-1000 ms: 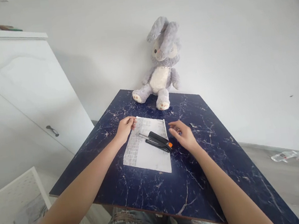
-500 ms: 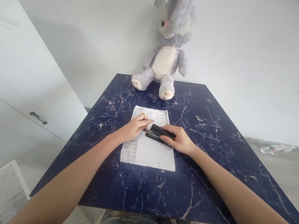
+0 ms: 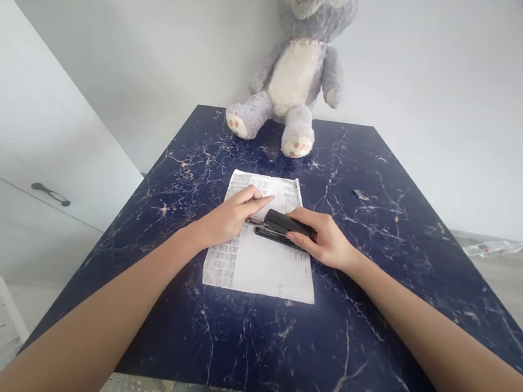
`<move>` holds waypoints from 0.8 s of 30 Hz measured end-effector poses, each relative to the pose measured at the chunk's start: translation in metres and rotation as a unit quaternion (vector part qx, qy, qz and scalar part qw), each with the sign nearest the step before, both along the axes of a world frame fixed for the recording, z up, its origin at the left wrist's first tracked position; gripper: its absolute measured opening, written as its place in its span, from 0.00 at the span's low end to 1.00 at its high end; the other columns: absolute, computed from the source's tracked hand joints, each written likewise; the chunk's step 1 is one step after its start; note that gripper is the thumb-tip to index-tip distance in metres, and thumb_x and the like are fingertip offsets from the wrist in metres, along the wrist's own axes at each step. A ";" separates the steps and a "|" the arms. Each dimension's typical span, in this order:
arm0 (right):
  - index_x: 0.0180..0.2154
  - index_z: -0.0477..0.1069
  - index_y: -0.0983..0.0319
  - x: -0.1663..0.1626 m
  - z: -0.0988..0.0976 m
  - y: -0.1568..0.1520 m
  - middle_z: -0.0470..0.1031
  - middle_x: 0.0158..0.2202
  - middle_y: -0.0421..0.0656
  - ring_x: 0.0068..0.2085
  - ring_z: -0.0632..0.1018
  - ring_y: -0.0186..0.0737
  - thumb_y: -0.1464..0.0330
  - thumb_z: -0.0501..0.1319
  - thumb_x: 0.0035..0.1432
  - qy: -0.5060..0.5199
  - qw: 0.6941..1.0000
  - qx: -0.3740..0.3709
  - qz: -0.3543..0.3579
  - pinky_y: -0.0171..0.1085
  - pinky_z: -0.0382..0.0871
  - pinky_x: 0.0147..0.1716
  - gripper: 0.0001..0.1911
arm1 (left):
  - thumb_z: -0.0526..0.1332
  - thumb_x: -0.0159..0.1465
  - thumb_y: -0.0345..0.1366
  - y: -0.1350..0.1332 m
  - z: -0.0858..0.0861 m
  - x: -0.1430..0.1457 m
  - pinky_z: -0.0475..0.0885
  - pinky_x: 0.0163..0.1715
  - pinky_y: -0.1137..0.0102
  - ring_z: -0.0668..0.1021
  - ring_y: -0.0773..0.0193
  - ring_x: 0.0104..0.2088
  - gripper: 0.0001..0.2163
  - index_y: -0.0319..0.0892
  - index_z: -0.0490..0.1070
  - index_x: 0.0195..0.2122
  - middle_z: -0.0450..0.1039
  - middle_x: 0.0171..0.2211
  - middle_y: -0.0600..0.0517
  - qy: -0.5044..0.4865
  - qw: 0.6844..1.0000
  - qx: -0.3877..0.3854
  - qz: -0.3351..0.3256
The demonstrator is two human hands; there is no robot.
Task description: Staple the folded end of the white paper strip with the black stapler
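Note:
My right hand (image 3: 319, 234) is wrapped around the rear of a black stapler (image 3: 282, 222), thumb on the near side. The stapler's jaws are spread, and a thin metal part (image 3: 256, 221) sticks out at its front end. At that end is my left hand (image 3: 235, 215), one finger reaching over towards the stapler's top and the others curled. Whatever its curled fingers pinch is hidden under the hand. Beneath both hands lies a sheet of paper (image 3: 271, 271) with grey brick-like drawing along its left side.
A grey plush toy (image 3: 299, 77) sits against the wall at the back of the dark blue marbled table (image 3: 261, 348). A small dark item (image 3: 360, 195) lies right of the paper. On the floor at right is a clear plastic package (image 3: 494, 248). A white cabinet (image 3: 5, 126) stands at left.
My view has tilted down and moved slightly closer. The stapler stays in my right hand with its jaws spread. The fingers of my left hand have bent more at the stapler's front.

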State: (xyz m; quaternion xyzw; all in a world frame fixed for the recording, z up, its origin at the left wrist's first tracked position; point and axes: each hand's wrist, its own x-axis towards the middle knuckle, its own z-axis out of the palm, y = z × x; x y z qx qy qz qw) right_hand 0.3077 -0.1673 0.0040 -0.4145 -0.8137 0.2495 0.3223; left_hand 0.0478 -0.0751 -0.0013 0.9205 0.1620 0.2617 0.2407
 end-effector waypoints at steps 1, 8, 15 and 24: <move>0.48 0.72 0.61 0.000 0.000 0.000 0.74 0.37 0.44 0.36 0.74 0.41 0.61 0.58 0.69 -0.001 1.000 -0.001 0.000 0.39 0.68 0.39 0.12 | 0.50 0.73 0.29 -0.001 0.001 0.000 0.73 0.46 0.65 0.74 0.61 0.43 0.22 0.49 0.64 0.67 0.69 0.44 0.46 -0.015 1.000 0.000 0.001; 0.49 0.72 0.61 0.002 -0.001 0.000 0.75 0.38 0.45 0.38 0.75 0.42 0.60 0.59 0.69 0.009 1.000 -0.013 0.002 0.40 0.68 0.38 0.13 | 0.66 0.64 0.33 -0.001 0.004 -0.005 0.78 0.45 0.64 0.82 0.60 0.41 0.15 0.47 0.79 0.53 0.82 0.42 0.48 -0.060 0.996 -0.058 0.007; 0.49 0.73 0.61 0.004 -0.001 -0.001 0.76 0.40 0.46 0.39 0.75 0.43 0.61 0.60 0.68 0.010 1.000 -0.025 0.003 0.41 0.69 0.39 0.13 | 0.69 0.61 0.33 0.001 0.007 -0.005 0.79 0.44 0.66 0.84 0.62 0.36 0.04 0.46 0.84 0.36 0.84 0.34 0.51 -0.067 0.992 -0.104 -0.013; 0.50 0.73 0.61 0.005 -0.003 0.000 0.77 0.41 0.47 0.40 0.76 0.43 0.61 0.60 0.68 0.014 0.999 -0.032 0.003 0.42 0.70 0.40 0.14 | 0.70 0.60 0.32 0.002 0.007 -0.007 0.79 0.46 0.66 0.85 0.61 0.37 0.04 0.46 0.84 0.35 0.84 0.36 0.50 -0.062 0.992 -0.111 -0.016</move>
